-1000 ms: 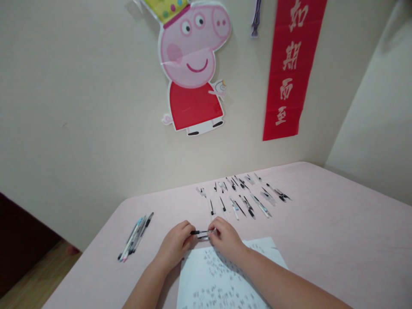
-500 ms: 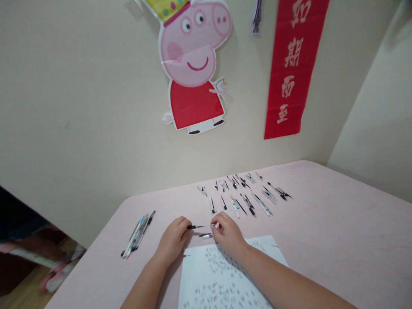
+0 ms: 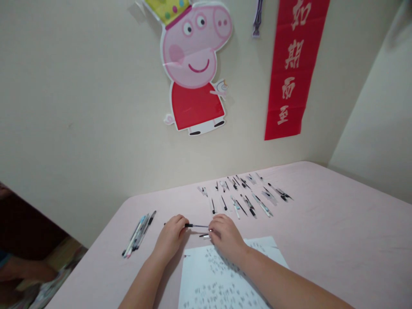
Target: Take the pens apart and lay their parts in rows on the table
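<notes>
My left hand [image 3: 169, 235] is closed on the black end of a thin pen refill [image 3: 196, 225] that sticks out to the right. My right hand [image 3: 225, 234] is closed too, its fingertips at the refill's other end. A small dark pen piece [image 3: 204, 235] lies on the pink table [image 3: 322, 240] just below the refill, between my two hands and next to my right fingers. Whether my right fingers hold the refill or this piece, I cannot make out.
Several whole pens [image 3: 138, 234] lie bundled at the left of the table. Rows of pen parts [image 3: 247, 195] are spread beyond my hands. A sheet of written paper [image 3: 225, 279] lies under my right forearm. The wall behind carries a cartoon pig [image 3: 195, 68] and a red banner [image 3: 291, 68].
My hands have drawn apart, pulling the thin refill out lengthwise. A small dark piece now lies on the table between them. My left hand shifted slightly left.
</notes>
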Available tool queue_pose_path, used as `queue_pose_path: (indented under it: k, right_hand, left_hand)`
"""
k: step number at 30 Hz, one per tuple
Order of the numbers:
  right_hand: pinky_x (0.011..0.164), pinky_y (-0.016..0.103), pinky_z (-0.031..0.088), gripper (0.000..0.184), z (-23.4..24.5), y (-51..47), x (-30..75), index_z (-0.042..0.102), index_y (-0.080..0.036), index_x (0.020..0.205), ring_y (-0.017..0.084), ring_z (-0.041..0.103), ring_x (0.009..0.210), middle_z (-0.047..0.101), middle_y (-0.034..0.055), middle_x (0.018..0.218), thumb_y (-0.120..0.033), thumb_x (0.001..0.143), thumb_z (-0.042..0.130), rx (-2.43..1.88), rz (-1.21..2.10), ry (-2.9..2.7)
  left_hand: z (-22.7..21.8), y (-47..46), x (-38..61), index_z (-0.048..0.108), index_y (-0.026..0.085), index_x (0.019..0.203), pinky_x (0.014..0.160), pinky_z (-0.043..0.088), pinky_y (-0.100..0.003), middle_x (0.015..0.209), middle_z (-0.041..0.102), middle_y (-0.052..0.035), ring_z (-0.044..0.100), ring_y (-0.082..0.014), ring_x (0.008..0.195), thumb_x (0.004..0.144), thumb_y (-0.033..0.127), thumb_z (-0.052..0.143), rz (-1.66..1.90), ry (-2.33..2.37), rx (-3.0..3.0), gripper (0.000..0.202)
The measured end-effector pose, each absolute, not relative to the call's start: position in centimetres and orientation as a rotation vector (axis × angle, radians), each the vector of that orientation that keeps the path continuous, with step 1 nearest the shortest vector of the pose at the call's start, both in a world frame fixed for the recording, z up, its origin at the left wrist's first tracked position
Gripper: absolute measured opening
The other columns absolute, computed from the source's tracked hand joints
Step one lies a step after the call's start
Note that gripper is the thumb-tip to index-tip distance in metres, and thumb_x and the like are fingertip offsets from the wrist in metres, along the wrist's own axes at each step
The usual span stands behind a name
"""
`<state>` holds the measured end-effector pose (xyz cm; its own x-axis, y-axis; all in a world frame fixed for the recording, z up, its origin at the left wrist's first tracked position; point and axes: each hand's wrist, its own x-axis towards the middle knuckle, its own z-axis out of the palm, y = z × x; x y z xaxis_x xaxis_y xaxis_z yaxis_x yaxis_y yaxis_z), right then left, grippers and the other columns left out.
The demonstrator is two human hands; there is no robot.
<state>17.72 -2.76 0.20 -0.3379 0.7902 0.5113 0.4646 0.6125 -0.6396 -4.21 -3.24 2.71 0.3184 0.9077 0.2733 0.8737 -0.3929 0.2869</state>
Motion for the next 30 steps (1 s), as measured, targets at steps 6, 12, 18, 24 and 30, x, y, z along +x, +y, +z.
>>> queue_pose_path:
  k: [6, 12, 18, 24, 30]
  right_hand:
    - [0.081, 0.032, 0.040, 0.016, 0.0, -2.7, 17.9, 0.065, -0.018, 0.071, 0.019, 0.053, 0.087, 0.065, 0.0040, 0.079, -0.003, 0.069, 0.059, -1.062, 0.493, -1.975]
    - [0.080, 0.031, 0.040, 0.012, -0.2, -2.6, 17.9, 0.068, -0.017, 0.070, 0.019, 0.053, 0.086, 0.066, 0.0040, 0.078, -0.006, 0.070, 0.064, -1.093, 0.506, -1.986]
    - [0.081, 0.031, 0.039, 0.010, -0.5, -2.4, 17.8, 0.072, -0.019, 0.072, 0.019, 0.054, 0.086, 0.067, 0.0033, 0.079, -0.014, 0.076, 0.065, -1.072, 0.517, -2.056]
    - [0.081, 0.030, 0.039, 0.009, -0.7, -2.4, 17.7, 0.074, -0.020, 0.077, 0.019, 0.054, 0.087, 0.067, 0.0036, 0.080, -0.017, 0.078, 0.065, -1.087, 0.515, -2.102]
    - [0.082, 0.029, 0.039, 0.007, -0.7, -2.5, 17.7, 0.074, -0.020, 0.077, 0.018, 0.053, 0.089, 0.067, 0.0030, 0.082, -0.017, 0.076, 0.068, -1.105, 0.512, -2.127]
  left_hand:
    - [3.5, -2.8, -7.0, 0.061, 0.018, 0.084, 0.083, 0.042, -0.033, 0.092, 0.061, -0.0063, 0.055, -0.0203, 0.089, 0.079, 0.013, 0.046, 0.604, 1.904, 2.383, 0.017]
    - [4.5, -2.7, -7.8, 0.063, 0.018, 0.085, 0.082, 0.042, -0.033, 0.094, 0.062, -0.0075, 0.056, -0.0209, 0.089, 0.079, 0.015, 0.047, 0.651, 1.938, 2.315, 0.017]
    - [4.4, -3.0, -4.1, 0.062, 0.018, 0.088, 0.068, 0.045, -0.028, 0.082, 0.059, -0.0048, 0.057, -0.0180, 0.075, 0.079, 0.029, 0.050, 0.794, 1.775, 2.133, 0.018]
    - [2.7, -3.7, -0.4, 0.038, 0.019, 0.127, 0.053, 0.037, -0.022, 0.061, 0.049, 0.0078, 0.051, -0.0119, 0.053, 0.076, 0.029, 0.050, 0.916, 1.680, 1.757, 0.054]
    - [1.9, -3.9, -0.2, 0.055, 0.020, 0.078, 0.053, 0.030, -0.021, 0.056, 0.046, 0.0060, 0.047, -0.0107, 0.055, 0.077, 0.022, 0.047, 0.692, 1.795, 1.898, 0.009]
